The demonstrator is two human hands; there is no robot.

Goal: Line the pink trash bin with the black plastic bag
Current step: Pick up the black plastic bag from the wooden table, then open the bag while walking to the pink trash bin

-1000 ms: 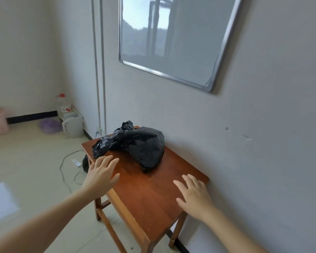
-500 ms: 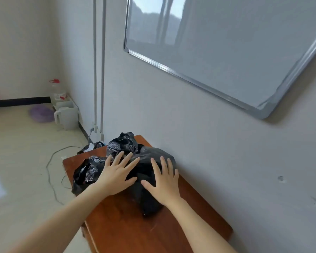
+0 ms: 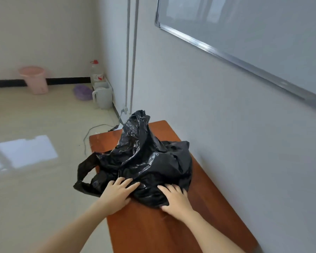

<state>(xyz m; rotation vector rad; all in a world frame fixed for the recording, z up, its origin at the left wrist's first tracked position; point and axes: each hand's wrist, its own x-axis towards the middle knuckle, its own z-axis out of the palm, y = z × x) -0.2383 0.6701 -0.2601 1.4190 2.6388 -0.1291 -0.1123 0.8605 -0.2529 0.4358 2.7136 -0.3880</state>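
A crumpled black plastic bag (image 3: 144,161) lies on a brown wooden table (image 3: 153,230) beside the wall, one handle loop hanging off the table's left edge. My left hand (image 3: 116,195) grips the bag's near left edge, fingers on top and thumb tucked below. My right hand (image 3: 174,199) pinches the near right edge the same way. The pink trash bin (image 3: 35,79) stands upright on the floor far off at the left, against the back wall, with nothing visible inside it.
A white jug (image 3: 102,97), a purple bowl (image 3: 82,92) and a clear bottle with a red cap (image 3: 97,73) sit on the floor in the corner. A grey cable (image 3: 91,132) runs across the floor by the table. A whiteboard (image 3: 244,24) hangs on the right wall.
Both hands went from flat on the table to the bag, then drew back to its near edge and closed on it. The bag has shifted toward me and stands taller.
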